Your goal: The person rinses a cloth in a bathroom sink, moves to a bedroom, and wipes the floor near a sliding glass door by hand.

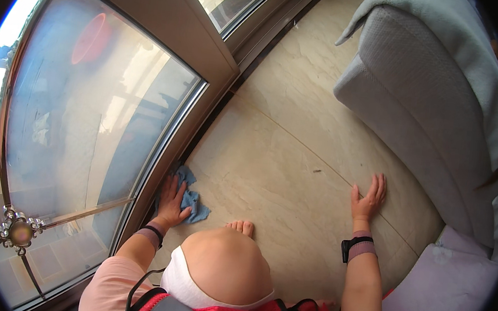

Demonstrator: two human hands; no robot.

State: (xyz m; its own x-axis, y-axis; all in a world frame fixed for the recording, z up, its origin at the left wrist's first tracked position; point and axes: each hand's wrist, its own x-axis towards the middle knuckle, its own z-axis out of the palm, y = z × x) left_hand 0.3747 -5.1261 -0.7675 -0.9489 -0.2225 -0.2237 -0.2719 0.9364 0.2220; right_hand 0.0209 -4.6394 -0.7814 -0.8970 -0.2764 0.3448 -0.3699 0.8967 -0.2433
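Note:
My left hand (171, 202) presses a crumpled blue cloth (192, 204) against the bottom of the brown door frame (224, 58), where it meets the floor. Part of the cloth is hidden under the palm and fingers; the rest spills onto the tiles. On the right, my right hand (369, 198) is spread on the beige marble-look tile floor (274, 171) with nothing in it. Its fingertips point towards the grey sofa (416, 104). Each wrist wears a dark band.
A glass pane (102, 87) with metal trim and a round ornament (20, 233) fills the left side. Through it shows a red basin (91, 39). A pale purple fabric-covered item (438, 290) lies at lower right. My bare knee (225, 261) and toes (242, 227) are between my arms.

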